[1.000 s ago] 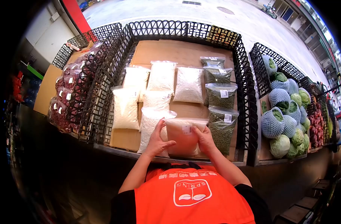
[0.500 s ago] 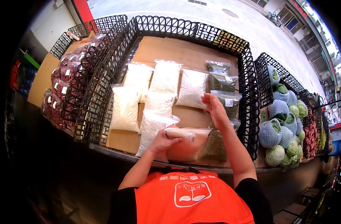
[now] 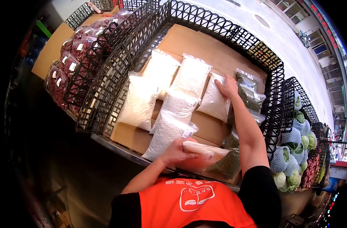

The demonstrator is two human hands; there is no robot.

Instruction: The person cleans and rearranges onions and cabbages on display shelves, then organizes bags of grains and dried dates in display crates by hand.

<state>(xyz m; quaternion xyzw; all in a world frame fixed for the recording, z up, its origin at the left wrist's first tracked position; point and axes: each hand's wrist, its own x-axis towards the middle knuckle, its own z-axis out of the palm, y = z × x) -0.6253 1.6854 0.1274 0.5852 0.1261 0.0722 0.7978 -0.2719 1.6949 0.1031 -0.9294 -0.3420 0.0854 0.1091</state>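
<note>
My left hand grips the top edge of a clear zip bag near my apron; the orange shows through it, and its contents are hard to make out. My right hand reaches forward, fingers closed over the upper right edge of a bag of white grain lying on cardboard. Just left of the held zip bag lies another white grain bag. Several more white grain bags lie beyond and to the left. Bags of dark green grains line the right side, partly behind my right arm.
A black lattice crate wall surrounds the cardboard-lined stand. Bags of dark red produce fill the left section. Cabbages in foam nets sit on the right. A metal edge runs along the front.
My right hand has moved forward from beside the white grain bag onto its upper edge. The zip bag in my left hand tilts more. My view has turned, tilting the stand.
</note>
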